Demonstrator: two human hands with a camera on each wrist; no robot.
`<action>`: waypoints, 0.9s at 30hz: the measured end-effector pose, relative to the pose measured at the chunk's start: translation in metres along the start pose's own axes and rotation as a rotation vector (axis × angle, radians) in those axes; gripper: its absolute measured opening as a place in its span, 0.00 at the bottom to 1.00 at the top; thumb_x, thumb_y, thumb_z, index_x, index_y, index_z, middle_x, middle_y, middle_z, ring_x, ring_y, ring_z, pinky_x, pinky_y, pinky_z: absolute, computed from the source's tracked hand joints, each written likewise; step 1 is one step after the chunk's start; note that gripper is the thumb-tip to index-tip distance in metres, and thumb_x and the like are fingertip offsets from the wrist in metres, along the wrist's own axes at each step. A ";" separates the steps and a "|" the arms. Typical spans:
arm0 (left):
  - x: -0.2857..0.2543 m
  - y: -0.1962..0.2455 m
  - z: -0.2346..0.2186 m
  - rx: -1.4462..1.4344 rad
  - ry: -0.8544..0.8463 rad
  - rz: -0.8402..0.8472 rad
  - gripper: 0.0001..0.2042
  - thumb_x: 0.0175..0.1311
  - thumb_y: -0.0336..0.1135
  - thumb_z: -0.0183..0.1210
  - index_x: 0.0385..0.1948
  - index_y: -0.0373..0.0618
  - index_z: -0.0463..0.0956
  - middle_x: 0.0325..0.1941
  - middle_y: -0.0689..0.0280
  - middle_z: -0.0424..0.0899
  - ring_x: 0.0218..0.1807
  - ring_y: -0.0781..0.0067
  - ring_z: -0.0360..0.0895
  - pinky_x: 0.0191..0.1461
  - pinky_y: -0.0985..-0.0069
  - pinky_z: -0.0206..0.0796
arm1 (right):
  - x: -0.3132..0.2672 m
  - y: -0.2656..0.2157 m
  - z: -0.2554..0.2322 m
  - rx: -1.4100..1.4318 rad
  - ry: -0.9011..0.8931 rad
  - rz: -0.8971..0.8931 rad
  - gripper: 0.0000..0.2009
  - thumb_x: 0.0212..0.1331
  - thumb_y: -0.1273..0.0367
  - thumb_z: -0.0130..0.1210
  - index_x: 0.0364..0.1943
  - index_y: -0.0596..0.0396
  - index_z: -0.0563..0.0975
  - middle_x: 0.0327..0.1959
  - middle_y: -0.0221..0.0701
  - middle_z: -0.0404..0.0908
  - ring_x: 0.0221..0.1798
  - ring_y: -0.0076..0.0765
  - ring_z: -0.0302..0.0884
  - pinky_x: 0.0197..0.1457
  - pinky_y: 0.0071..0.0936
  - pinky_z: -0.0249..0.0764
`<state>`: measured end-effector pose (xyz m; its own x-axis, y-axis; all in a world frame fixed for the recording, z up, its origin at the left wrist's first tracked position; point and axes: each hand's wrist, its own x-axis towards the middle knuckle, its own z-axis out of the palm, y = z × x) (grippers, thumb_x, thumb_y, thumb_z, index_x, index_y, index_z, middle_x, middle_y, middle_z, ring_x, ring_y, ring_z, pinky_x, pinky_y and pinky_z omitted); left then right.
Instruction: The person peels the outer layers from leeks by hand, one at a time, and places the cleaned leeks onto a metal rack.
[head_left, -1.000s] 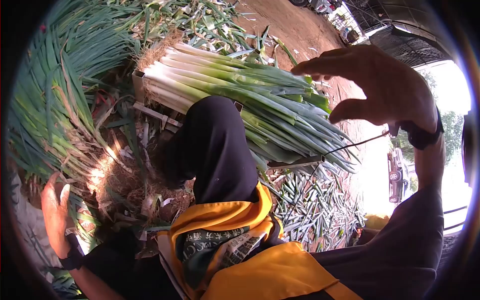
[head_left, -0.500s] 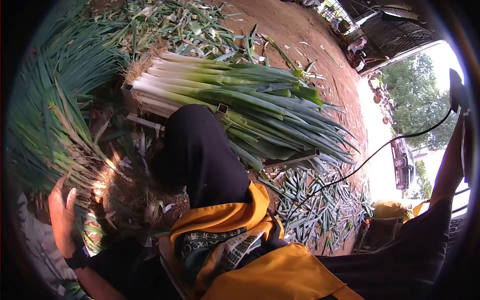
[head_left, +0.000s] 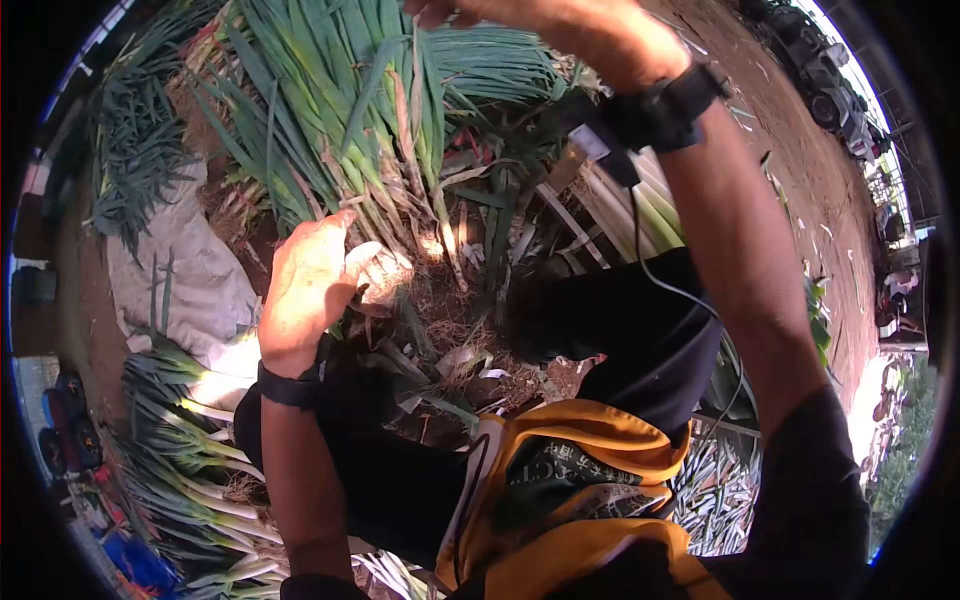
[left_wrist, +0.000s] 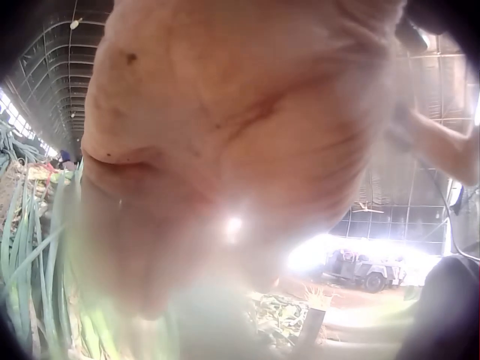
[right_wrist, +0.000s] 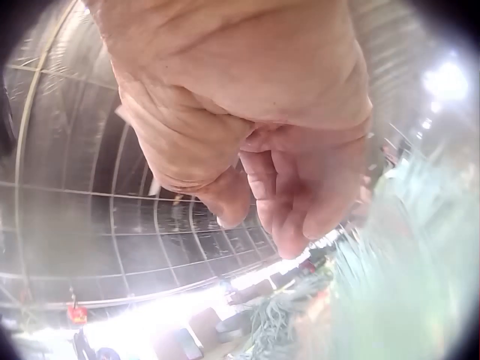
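In the head view, the left hand [head_left: 310, 285] is beside the root ends of a big bunch of leeks [head_left: 375, 150], thumb apart from the fingers; some fingers are hidden, and whether they touch the stems cannot be told. The right hand [head_left: 575, 25] reaches across the top edge above the green leaves, partly cut off. The right wrist view shows this hand [right_wrist: 255, 105] with loosely bent fingers and nothing in them, blurred leaves to the right. Large and blurred, the left hand [left_wrist: 225, 120] fills the left wrist view.
White-stemmed leeks [head_left: 655, 200] lie on a metal rack behind the right forearm, beside the dark-trousered knee [head_left: 650, 340]. A pale sack [head_left: 185, 270] and more leeks [head_left: 190, 470] are at left. Cut leaf pieces [head_left: 715, 490] cover ground at lower right. A cable hangs from the right wrist.
The head view has turned left. The right hand, out of sight half a second ago, has come across from the right to above the leek leaves. The left hand remains beside the root ends.
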<state>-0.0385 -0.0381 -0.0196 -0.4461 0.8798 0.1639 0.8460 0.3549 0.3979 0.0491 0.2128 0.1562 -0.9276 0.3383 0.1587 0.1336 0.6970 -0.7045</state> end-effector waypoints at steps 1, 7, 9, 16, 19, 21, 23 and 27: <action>-0.004 -0.005 -0.001 -0.046 0.055 0.021 0.20 0.58 0.37 0.66 0.51 0.39 0.77 0.41 0.51 0.83 0.46 0.49 0.79 0.51 0.61 0.71 | 0.012 0.037 0.036 0.145 -0.061 0.104 0.13 0.64 0.62 0.59 0.42 0.58 0.80 0.32 0.30 0.83 0.35 0.24 0.79 0.41 0.23 0.75; -0.012 0.008 -0.027 0.031 -0.015 -0.155 0.20 0.58 0.36 0.66 0.51 0.39 0.76 0.43 0.53 0.83 0.44 0.49 0.78 0.48 0.61 0.70 | -0.023 0.295 0.260 0.567 -0.088 0.754 0.08 0.58 0.69 0.56 0.37 0.57 0.80 0.23 0.26 0.75 0.25 0.24 0.70 0.27 0.26 0.66; -0.018 0.006 -0.027 0.068 -0.018 -0.134 0.21 0.58 0.36 0.66 0.52 0.39 0.75 0.42 0.52 0.83 0.44 0.48 0.78 0.47 0.60 0.70 | -0.057 0.348 0.307 0.623 -0.014 0.785 0.12 0.47 0.70 0.55 0.36 0.61 0.79 0.22 0.32 0.74 0.23 0.32 0.66 0.26 0.31 0.62; 0.003 0.016 -0.038 -0.060 -0.239 -0.373 0.21 0.58 0.36 0.64 0.53 0.37 0.75 0.43 0.48 0.82 0.43 0.43 0.78 0.48 0.59 0.70 | -0.070 0.385 0.369 0.450 -0.142 1.001 0.33 0.56 0.63 0.63 0.65 0.60 0.65 0.55 0.39 0.78 0.54 0.40 0.75 0.55 0.32 0.71; 0.006 0.015 -0.032 -0.038 -0.249 -0.381 0.21 0.58 0.35 0.64 0.53 0.36 0.75 0.46 0.47 0.82 0.46 0.43 0.78 0.50 0.60 0.70 | -0.069 0.379 0.380 0.730 -0.136 1.065 0.33 0.57 0.58 0.66 0.63 0.61 0.68 0.49 0.36 0.80 0.48 0.37 0.78 0.49 0.31 0.73; 0.009 0.014 -0.031 -0.023 -0.250 -0.377 0.22 0.58 0.35 0.64 0.53 0.36 0.75 0.46 0.46 0.82 0.47 0.43 0.78 0.51 0.60 0.70 | -0.070 0.355 0.376 1.002 0.046 0.963 0.23 0.61 0.58 0.62 0.49 0.62 0.72 0.33 0.33 0.78 0.33 0.30 0.73 0.35 0.28 0.69; 0.011 0.015 -0.030 -0.060 -0.236 -0.354 0.22 0.58 0.35 0.65 0.53 0.36 0.74 0.45 0.47 0.82 0.46 0.44 0.78 0.51 0.60 0.69 | -0.081 0.345 0.380 1.112 0.182 0.838 0.12 0.66 0.59 0.58 0.34 0.52 0.72 0.22 0.21 0.71 0.20 0.22 0.67 0.22 0.24 0.64; 0.007 0.016 -0.024 -0.049 -0.195 -0.258 0.22 0.58 0.37 0.65 0.53 0.38 0.74 0.42 0.50 0.82 0.44 0.47 0.78 0.48 0.59 0.68 | -0.102 0.274 0.335 1.156 0.259 0.778 0.08 0.68 0.61 0.54 0.35 0.47 0.73 0.20 0.17 0.67 0.18 0.15 0.58 0.19 0.17 0.55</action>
<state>-0.0353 -0.0341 0.0094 -0.5756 0.8085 -0.1225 0.6953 0.5627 0.4471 0.0636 0.1574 -0.2845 -0.6445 0.5828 -0.4950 0.0991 -0.5783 -0.8098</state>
